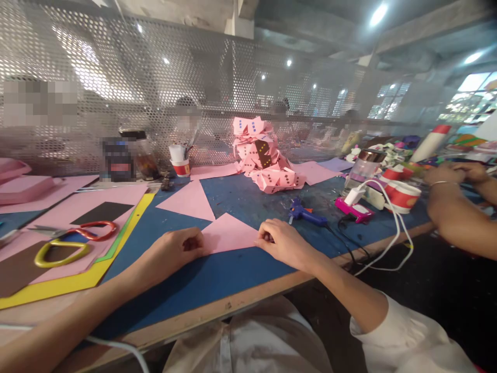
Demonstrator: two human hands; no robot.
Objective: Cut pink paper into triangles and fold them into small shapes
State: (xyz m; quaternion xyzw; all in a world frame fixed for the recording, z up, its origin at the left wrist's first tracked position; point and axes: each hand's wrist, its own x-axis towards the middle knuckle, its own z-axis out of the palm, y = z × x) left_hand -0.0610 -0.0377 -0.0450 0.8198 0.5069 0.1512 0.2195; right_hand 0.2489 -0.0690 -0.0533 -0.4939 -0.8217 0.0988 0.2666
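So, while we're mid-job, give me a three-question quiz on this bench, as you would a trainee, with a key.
1. True or false: the wearer's left hand and right hand are at opposite ends of one pink sheet.
2. Which lies nearer the right hand: A) blue glue gun; B) yellow-handled scissors?
3. Fill in: the tall pile of dotted pieces is mostly ____.
Key: 1 true; 2 A; 3 pink

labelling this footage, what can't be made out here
All in the head view:
- Whether left hand and right hand pinch or only press the pink sheet: curled fingers hide it.
- Item beside the dark-lidded jar: pixelated.
- Lower-left white cable's end: cut off by the bottom edge.
- What the co-worker's hands touch: blurred.
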